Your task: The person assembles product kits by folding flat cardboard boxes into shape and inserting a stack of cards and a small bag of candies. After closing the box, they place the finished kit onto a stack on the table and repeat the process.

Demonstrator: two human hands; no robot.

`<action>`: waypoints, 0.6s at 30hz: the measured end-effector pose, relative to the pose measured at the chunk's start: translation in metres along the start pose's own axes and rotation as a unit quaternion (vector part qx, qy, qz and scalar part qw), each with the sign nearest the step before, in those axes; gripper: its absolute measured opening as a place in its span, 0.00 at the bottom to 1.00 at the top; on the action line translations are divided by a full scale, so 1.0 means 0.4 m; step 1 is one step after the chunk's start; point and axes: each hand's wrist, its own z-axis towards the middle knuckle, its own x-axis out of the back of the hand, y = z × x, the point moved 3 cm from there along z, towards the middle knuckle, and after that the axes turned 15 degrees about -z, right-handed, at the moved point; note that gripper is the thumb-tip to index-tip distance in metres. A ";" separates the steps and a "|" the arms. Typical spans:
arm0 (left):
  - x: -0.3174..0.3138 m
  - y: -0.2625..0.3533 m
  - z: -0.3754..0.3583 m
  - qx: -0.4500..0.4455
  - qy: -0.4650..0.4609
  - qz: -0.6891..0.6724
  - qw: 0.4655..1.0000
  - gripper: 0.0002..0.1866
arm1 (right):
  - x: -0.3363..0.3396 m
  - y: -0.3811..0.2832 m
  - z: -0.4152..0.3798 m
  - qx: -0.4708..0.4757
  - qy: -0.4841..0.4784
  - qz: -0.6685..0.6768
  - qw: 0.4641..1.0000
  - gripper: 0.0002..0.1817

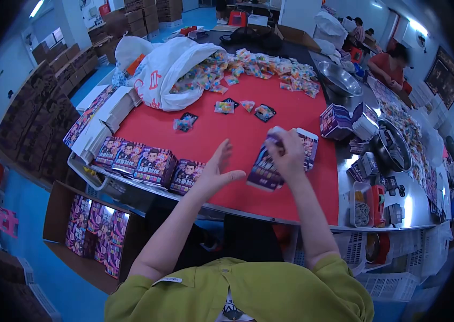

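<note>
Green shirt [238, 290] nearest | left hand [216, 173]: spread, empty | right hand [290, 153]: fingers bent over purple box [264, 174] on red mat [227, 129], grip unclear | boxes [153, 165] left, lettered "我要验牌" | white sack [170, 72] spilling colourful packets [297, 72] | brown carton [58, 222] holding printed packs [98, 231]

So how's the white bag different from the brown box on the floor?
The white bag lies on the table; the brown box sits on the floor. The bag looks floppy; the box looks stiff. The bag spills colourful packets; the box holds printed packs. Both are open.
</note>
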 end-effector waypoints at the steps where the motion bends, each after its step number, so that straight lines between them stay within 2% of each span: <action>1: -0.022 -0.021 0.000 0.071 -0.044 -0.261 0.962 0.42 | 0.006 -0.064 -0.009 0.001 -0.003 0.092 0.996 0.13; 3: -0.058 0.023 -0.039 0.213 -0.107 -0.407 0.882 0.43 | 0.008 -0.158 -0.034 0.034 -0.001 0.119 0.992 0.13; 4: -0.051 0.016 -0.059 0.256 -0.113 -0.431 0.858 0.40 | 0.005 -0.183 -0.046 0.036 -0.013 0.143 0.989 0.14; 6: -0.039 0.015 -0.080 0.234 -0.101 -0.381 0.889 0.35 | 0.003 -0.198 -0.071 0.031 -0.041 0.206 0.977 0.16; 10: -0.039 0.015 -0.103 0.232 -0.099 -0.414 0.875 0.29 | -0.004 -0.201 -0.110 0.003 -0.115 0.258 0.959 0.18; 11: -0.049 0.007 -0.115 0.234 -0.031 -0.429 0.872 0.25 | 0.009 -0.203 -0.111 0.014 -0.068 0.202 0.977 0.19; 12: -0.050 -0.010 -0.111 0.229 -0.015 -0.415 0.881 0.23 | 0.024 -0.205 -0.115 0.028 -0.023 0.146 0.989 0.21; 13: -0.045 -0.020 -0.111 0.224 0.011 -0.402 0.888 0.21 | 0.040 -0.200 -0.123 0.002 -0.036 0.089 0.995 0.24; 15: -0.042 -0.036 -0.110 0.222 0.084 -0.406 0.882 0.19 | 0.040 -0.186 -0.154 -0.113 -0.046 0.049 0.991 0.22; 16: -0.042 -0.055 -0.111 0.217 0.117 -0.394 0.886 0.18 | 0.021 -0.156 -0.195 -0.160 -0.151 0.085 0.972 0.19; 17: -0.049 -0.080 -0.111 0.181 0.099 -0.377 0.903 0.17 | 0.004 -0.133 -0.246 -0.206 -0.255 0.115 0.938 0.17; 18: -0.061 -0.071 -0.121 0.192 0.104 -0.348 0.912 0.16 | 0.009 -0.143 -0.264 -0.202 -0.222 0.110 0.948 0.15</action>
